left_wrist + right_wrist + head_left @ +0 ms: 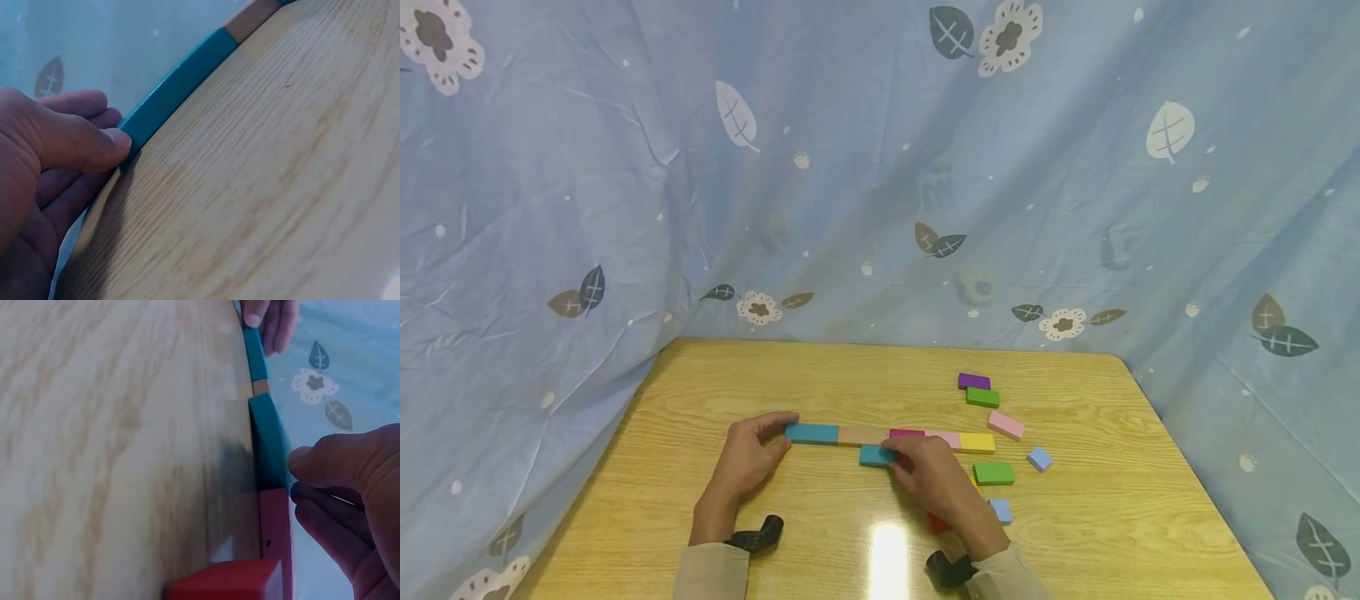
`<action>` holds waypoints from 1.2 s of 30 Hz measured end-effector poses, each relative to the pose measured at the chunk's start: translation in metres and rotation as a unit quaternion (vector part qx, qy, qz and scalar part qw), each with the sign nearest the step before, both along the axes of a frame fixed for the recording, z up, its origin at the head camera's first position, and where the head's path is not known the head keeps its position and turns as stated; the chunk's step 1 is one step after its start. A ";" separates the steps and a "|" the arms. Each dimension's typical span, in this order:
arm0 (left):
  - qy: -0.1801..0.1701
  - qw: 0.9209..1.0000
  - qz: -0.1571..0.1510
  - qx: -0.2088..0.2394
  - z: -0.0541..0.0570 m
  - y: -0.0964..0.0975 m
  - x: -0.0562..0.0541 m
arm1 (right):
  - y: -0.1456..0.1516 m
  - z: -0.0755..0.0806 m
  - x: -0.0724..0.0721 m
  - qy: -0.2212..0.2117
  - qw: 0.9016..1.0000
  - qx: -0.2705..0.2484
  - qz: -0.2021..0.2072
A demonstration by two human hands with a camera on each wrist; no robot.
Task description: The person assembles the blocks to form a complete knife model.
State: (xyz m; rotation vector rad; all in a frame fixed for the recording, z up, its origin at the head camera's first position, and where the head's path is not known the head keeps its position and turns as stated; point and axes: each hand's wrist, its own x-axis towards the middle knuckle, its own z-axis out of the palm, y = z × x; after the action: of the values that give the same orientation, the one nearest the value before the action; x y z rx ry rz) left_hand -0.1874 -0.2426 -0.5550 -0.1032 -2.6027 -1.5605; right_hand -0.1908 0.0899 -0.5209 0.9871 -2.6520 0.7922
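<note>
A long teal block (812,433) forms the left end of a straight row of blocks on the wooden table. My left hand (748,457) pinches its outer end between thumb and fingers. Along the row follow a bare wood block (862,436), a magenta block (907,433), a pink block (943,438) and a yellow block (977,442). A shorter teal block (874,456) lies just in front of the row, and my right hand (931,473) holds its right end with thumb and fingertips. That hand hides part of the magenta block.
Right of the row are a purple block (974,382), green blocks (982,397), a loose pink block (1006,425) and light blue blocks (1040,458). Under my right forearm a red block (937,523) is partly hidden. A patterned blue curtain (850,208) hangs behind the table (715,375).
</note>
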 end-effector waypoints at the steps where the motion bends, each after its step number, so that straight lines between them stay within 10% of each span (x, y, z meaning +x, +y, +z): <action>1: 0.001 1.000 -0.001 0.000 0.000 0.000 0.000 | 0.000 0.000 0.000 0.000 1.000 -0.001 -0.002; 28: 0.001 1.000 -0.001 0.002 -0.001 0.000 -0.001 | -0.007 -0.006 -0.004 -0.001 0.998 -0.055 0.008; 36: 0.000 1.000 0.000 0.001 -0.001 0.000 0.000 | 0.025 0.002 -0.012 -0.103 0.976 -0.191 -0.016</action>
State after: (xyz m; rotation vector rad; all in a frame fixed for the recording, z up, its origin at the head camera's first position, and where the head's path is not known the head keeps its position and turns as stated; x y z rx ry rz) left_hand -0.1878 -0.2426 -0.5562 -0.1047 -2.6003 -1.5636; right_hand -0.2024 0.1151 -0.5190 0.7958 -2.5234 1.3977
